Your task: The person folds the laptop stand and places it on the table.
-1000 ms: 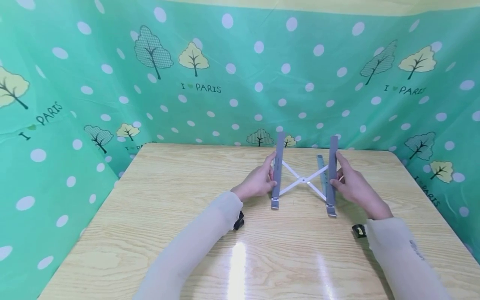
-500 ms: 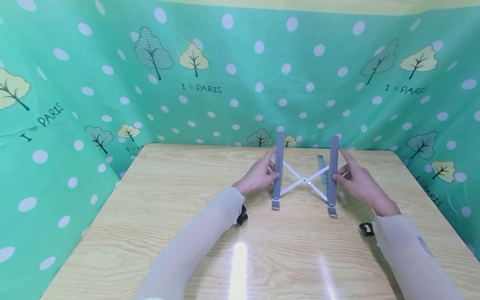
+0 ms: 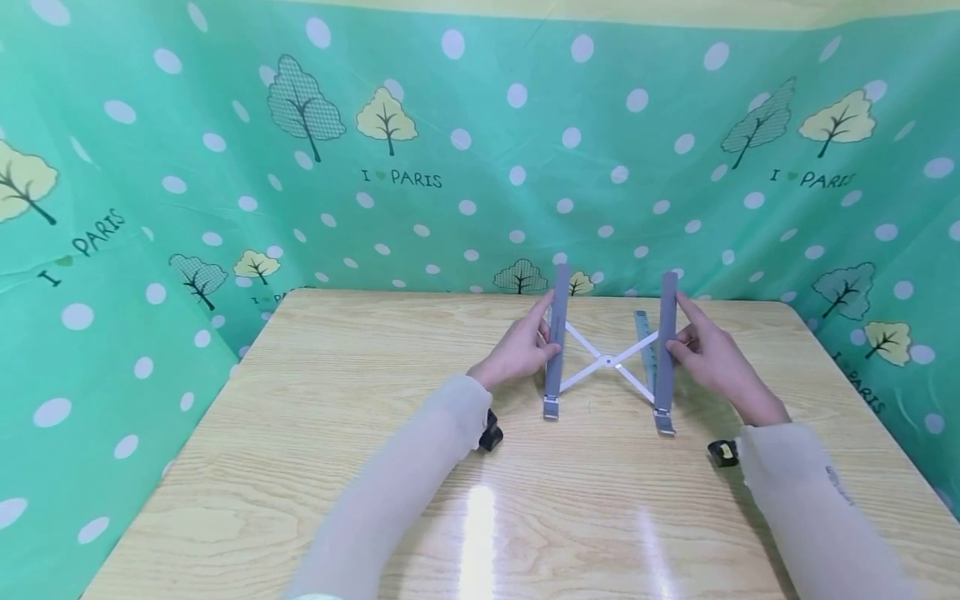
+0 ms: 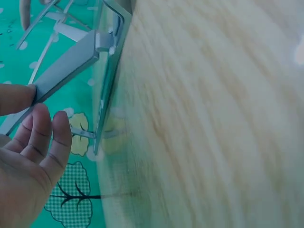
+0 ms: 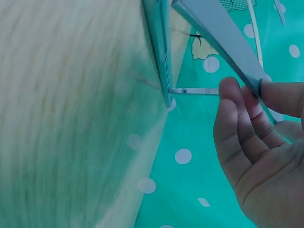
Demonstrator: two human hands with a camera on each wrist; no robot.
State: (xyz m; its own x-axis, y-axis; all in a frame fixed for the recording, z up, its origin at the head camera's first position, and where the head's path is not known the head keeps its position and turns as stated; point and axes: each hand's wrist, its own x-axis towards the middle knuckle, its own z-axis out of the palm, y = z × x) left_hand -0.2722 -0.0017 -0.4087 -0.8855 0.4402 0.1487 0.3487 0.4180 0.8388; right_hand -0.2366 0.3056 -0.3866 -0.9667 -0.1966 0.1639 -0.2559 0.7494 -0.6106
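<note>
Both my left hand [image 3: 519, 348] and right hand [image 3: 708, 354] have moved slightly up the stand [image 3: 608, 361], whose cross-braces [image 3: 636, 384] stay spread as before, so only my hold differs. My left fingers [image 4: 42, 127] and thumb pinch the left rail [image 3: 557, 329], my right ones the right rail [image 3: 667, 325]. The stand rests between them on the worktop [image 3: 375, 367], right of centre, towards the far edge.

Wood-grain table [image 3: 585, 483], pale, glossy; grey stand [image 3: 608, 361] atop
</note>
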